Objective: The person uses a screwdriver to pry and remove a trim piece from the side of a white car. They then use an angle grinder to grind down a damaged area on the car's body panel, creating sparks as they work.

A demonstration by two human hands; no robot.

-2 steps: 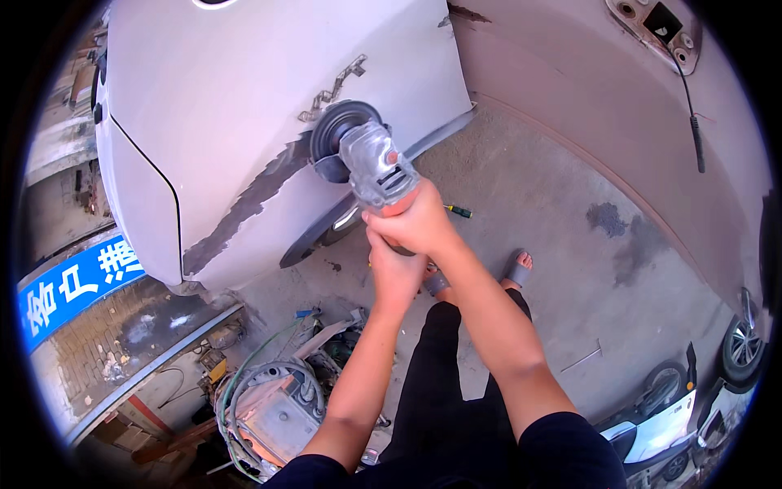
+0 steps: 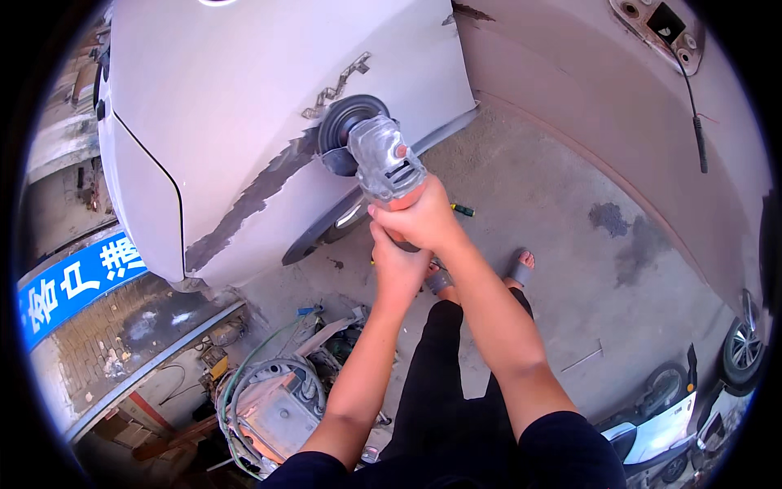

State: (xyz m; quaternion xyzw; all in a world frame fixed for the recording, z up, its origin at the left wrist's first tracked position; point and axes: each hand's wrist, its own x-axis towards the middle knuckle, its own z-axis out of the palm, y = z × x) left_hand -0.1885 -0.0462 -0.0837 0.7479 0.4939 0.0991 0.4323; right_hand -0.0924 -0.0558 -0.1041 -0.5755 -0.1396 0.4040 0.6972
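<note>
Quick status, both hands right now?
Left hand: closed, holding the rear of the angle grinder; most fingers hidden.
Right hand: closed, holding the same grinder's body, nearer its head.

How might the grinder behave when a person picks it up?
The grinder probably feels heavy for its size, given its bulky silvery head. It may tip toward the disc, which sits beyond the right hand and left hand. It seems stiff, showing no visible sag.

Grinder handle mostly hidden under my left hand and right hand. Can't tell if the disc touches the car panel. Panel's cut off up top; wheel mostly hidden behind it.
</note>
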